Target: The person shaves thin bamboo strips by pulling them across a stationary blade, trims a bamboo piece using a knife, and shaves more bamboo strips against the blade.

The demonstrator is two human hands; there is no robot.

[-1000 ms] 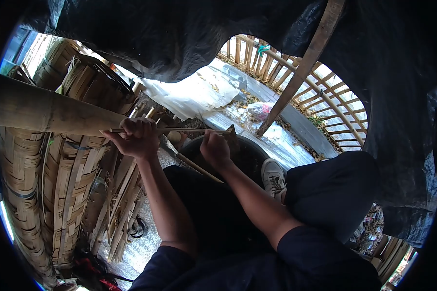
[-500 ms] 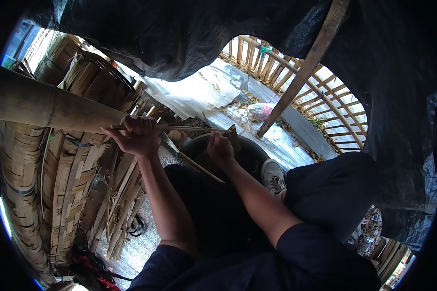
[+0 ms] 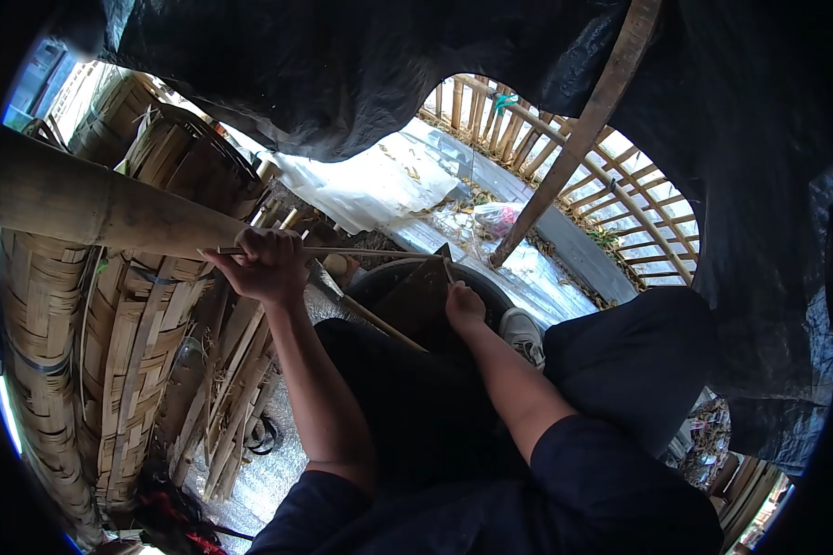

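Note:
My left hand [image 3: 267,265] is closed around a thin bamboo strip [image 3: 366,252], just beside the end of a thick bamboo pole [image 3: 111,208]. The strip runs to the right, and its far end meets the tip of a dark, flat piece [image 3: 416,298] over a round black tub [image 3: 491,282]. My right hand [image 3: 465,305] is closed on a small thin tool [image 3: 448,269] that points up toward the strip's far end. What kind of tool it is cannot be made out.
Tall woven bamboo baskets [image 3: 42,370] and split bamboo pieces [image 3: 236,398] stand at the left. A slanted wooden post [image 3: 574,148] rises at the upper right, before a bamboo fence [image 3: 639,199]. Black plastic sheeting [image 3: 342,74] hangs overhead. My shoe [image 3: 522,335] is beside the tub.
My right hand has moved right and down, away from the strip, and the tool in it now shows. More of the dark flat piece is visible. My left hand has barely moved.

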